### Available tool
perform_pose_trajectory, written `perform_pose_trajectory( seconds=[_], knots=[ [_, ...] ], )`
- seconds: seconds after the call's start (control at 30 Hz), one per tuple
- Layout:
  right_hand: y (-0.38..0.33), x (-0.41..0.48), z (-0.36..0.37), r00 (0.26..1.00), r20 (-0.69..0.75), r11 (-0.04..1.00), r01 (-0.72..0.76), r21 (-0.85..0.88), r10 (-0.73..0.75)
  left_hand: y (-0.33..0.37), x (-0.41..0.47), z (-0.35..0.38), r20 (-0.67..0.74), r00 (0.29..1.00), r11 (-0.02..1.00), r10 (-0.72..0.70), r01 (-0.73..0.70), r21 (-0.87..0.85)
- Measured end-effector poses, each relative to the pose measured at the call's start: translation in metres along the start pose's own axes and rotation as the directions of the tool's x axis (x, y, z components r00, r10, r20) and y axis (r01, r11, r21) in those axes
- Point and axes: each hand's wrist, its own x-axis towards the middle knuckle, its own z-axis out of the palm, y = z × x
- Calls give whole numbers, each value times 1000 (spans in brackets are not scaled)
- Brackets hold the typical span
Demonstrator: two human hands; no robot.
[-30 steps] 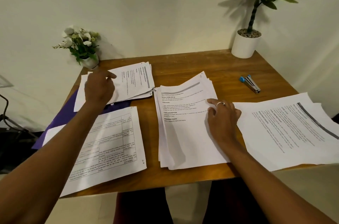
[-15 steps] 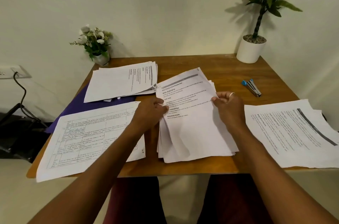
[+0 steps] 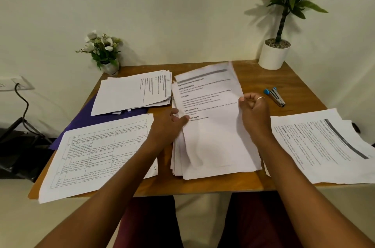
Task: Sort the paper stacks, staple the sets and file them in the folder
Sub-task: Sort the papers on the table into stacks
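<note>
A thick middle paper stack (image 3: 215, 158) lies on the wooden table (image 3: 205, 184). Its top sheet (image 3: 207, 93) is lifted at the far end. My right hand (image 3: 253, 111) pinches that sheet's right edge, and my left hand (image 3: 170, 126) holds its left edge between thumb and fingers. A table-printed stack (image 3: 97, 156) lies at front left. Another stack (image 3: 132, 93) rests at back left on a purple folder (image 3: 81, 121). A fourth stack (image 3: 324, 146) lies at the right. A blue and metal stapler (image 3: 275, 96) sits beyond my right hand.
A small flower pot (image 3: 105, 54) stands at the table's back left corner and a potted plant (image 3: 274, 54) at the back right. A wall socket with a black cable (image 3: 20, 95) and dark equipment are left of the table. Papers overhang the front and right edges.
My left hand came off the back left stack and moved to the middle stack. Both hands now lift its top sheet, which lay flat a second ago.
</note>
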Motion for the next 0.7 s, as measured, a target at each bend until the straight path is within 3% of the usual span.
perform_pose_trajectory(
  seconds=[0.17,0.33,0.43,0.57,0.63,0.7],
  knots=[
    [-3,5,7,991,7,981,-130,143,130,7,-7,-6,-5,999,972,47,-47,-229],
    [-1,1,13,959,70,902,-283,325,275,8,-11,-16,79,993,893,87,-43,-448],
    [-5,2,11,949,169,867,-311,388,265,2,-5,-26,86,991,922,101,-61,-383],
    [-11,13,6,917,209,790,-399,465,340,2,0,-51,268,955,989,131,-106,-106],
    [-12,15,4,882,268,803,-467,371,389,4,1,-63,344,927,987,150,-160,-1],
    [-11,15,5,861,297,844,-484,231,413,7,4,-71,345,926,987,155,-156,-25]
  ],
)
